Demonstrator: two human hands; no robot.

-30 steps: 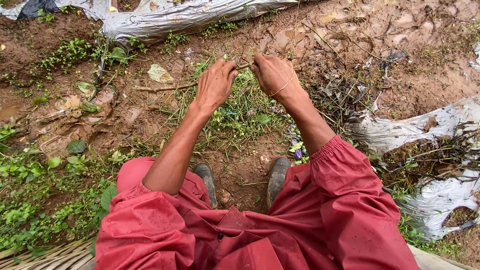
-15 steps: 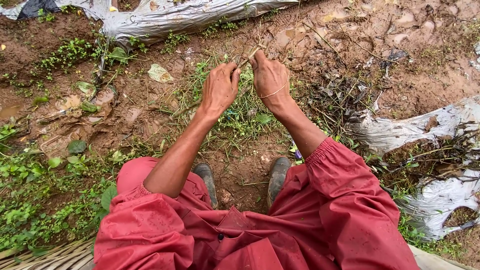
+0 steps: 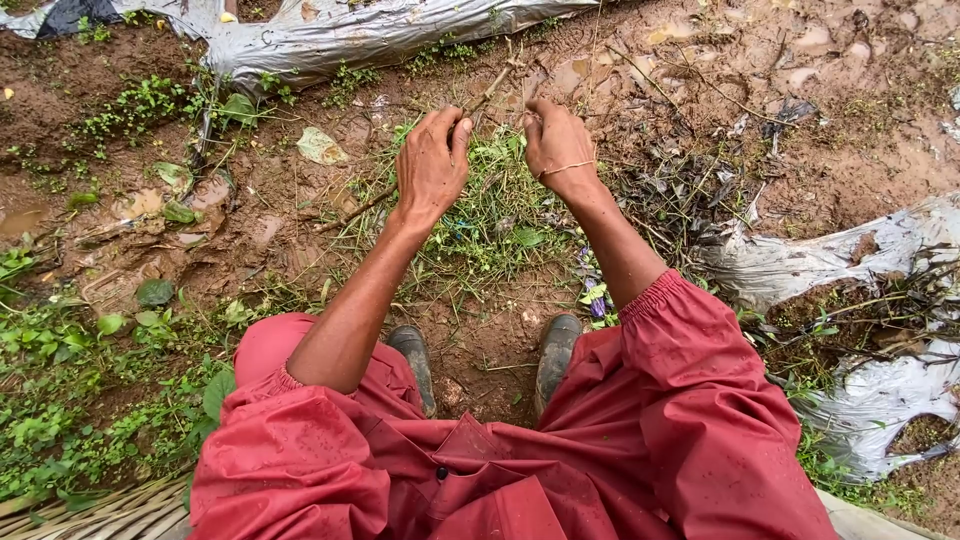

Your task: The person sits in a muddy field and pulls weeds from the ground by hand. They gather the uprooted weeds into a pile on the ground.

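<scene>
- The left hand point(image 3: 430, 165) was closed round a thin dry stem point(image 3: 400, 190), which ran from the mud at lower left, up through the fist, toward the plastic mulch sheet point(image 3: 330, 40) at the top.
- The right hand point(image 3: 558, 148) was curled narrow just beside the left, apart from it; whether it pinched the stem's upper end could not be told.
- Both hands hung above a grass clump point(image 3: 490, 215) on the wet soil path point(image 3: 850, 120).
- Risk: the stem looked brittle and could have snapped under an uneven pull, leaving the lower piece in the mud.
- Risk: the fingers point(image 3: 447, 125) and stem looked muddy, so the grip could have slipped.
- Risk: the ground under the boots looked slick, and a sharp tug could have unbalanced the crouch.
- Count: two hands, one held stem, two boots (left boot point(image 3: 412, 358), right boot point(image 3: 555, 345)), one wrist band point(image 3: 566, 168) and two visible runs of plastic sheeting, the second at right point(image 3: 850, 270).
</scene>
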